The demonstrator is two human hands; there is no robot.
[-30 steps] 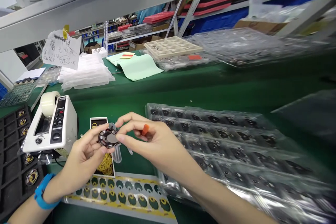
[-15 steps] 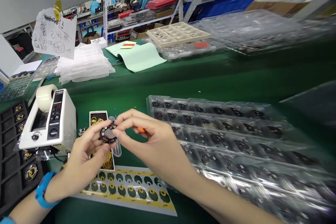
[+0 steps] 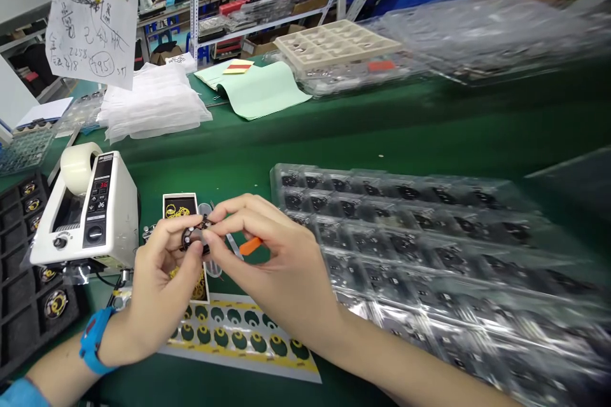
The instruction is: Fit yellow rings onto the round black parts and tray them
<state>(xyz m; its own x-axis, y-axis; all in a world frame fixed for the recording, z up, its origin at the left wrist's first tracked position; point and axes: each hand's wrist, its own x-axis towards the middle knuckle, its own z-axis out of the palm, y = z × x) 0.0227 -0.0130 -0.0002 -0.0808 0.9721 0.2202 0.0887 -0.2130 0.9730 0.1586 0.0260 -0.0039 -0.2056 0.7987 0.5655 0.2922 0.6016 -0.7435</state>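
A small round black part (image 3: 191, 239) with a shiny face is held up between my hands. My left hand (image 3: 160, 280) is closed on its left side, with the thumb across the front. The fingertips of my right hand (image 3: 281, 267) pinch at its upper right edge, covering that side. An orange piece (image 3: 251, 245) with a thin pale end shows under my right fingers; how it is held is partly hidden. Behind the hands stands a narrow white box (image 3: 179, 196) of yellow rings. Below them lies a sheet of round dark stickers (image 3: 238, 331).
On the left stand a white tape dispenser (image 3: 112, 203) and a black foam tray (image 3: 16, 280) holding several round parts. Clear plastic trays (image 3: 382, 229) of dark parts cover the right side. Farther back are white sheets (image 3: 153, 102), green paper (image 3: 260, 92) and a beige compartment tray (image 3: 337, 44).
The round part has tilted in my fingers, and my left thumb has moved up onto its front. More of the orange piece shows, angled lower. The whole view has shifted slightly.
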